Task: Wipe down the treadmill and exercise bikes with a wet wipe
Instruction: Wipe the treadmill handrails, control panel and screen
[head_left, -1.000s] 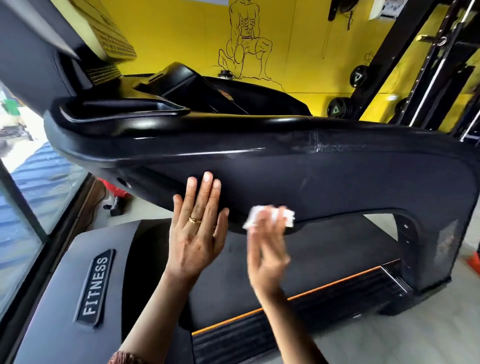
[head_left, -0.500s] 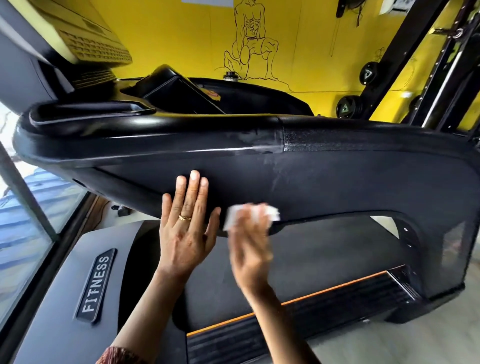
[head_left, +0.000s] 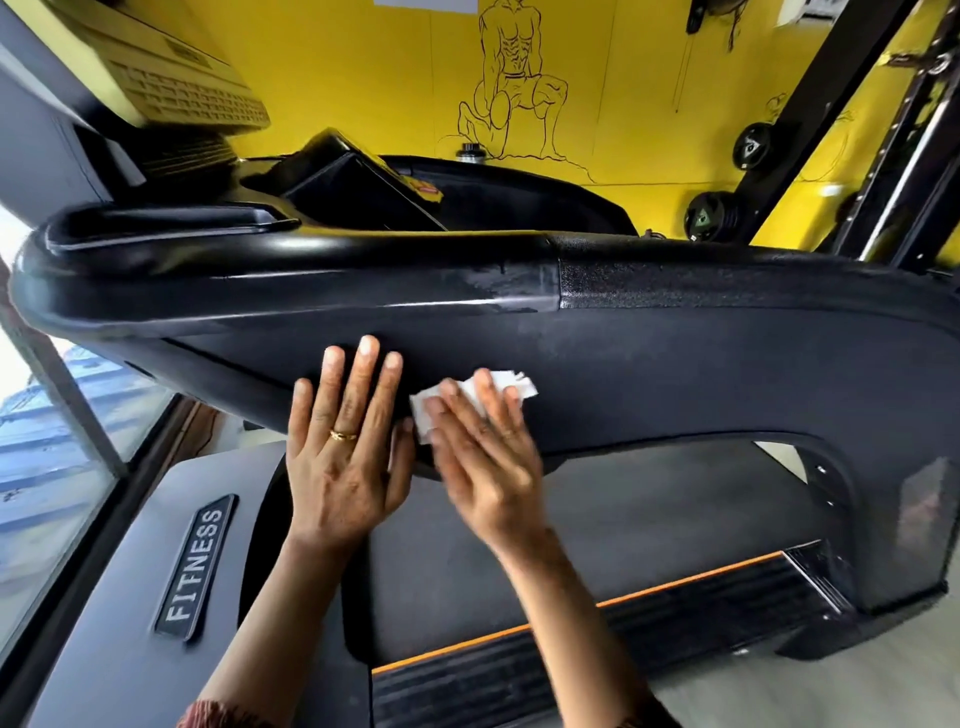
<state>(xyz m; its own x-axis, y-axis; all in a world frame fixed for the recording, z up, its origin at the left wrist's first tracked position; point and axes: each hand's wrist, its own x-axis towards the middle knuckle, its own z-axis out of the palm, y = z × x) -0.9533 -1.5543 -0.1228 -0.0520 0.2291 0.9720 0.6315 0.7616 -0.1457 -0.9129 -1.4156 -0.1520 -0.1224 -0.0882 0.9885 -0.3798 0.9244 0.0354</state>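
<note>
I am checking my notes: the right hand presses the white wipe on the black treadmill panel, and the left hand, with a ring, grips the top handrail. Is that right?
Not quite. In the head view the left hand lies flat, fingers straight, on the panel below the handrail, beside the right hand and its wipe. The rest holds.

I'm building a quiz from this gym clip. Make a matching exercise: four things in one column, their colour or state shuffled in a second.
1 wet wipe
2 left hand
3 wall
4 deck stripe

A yellow
B orange
C white, under the right hand's fingers
D flat on the treadmill panel, wearing a ring

Pairs: 1-C, 2-D, 3-A, 4-B
</note>
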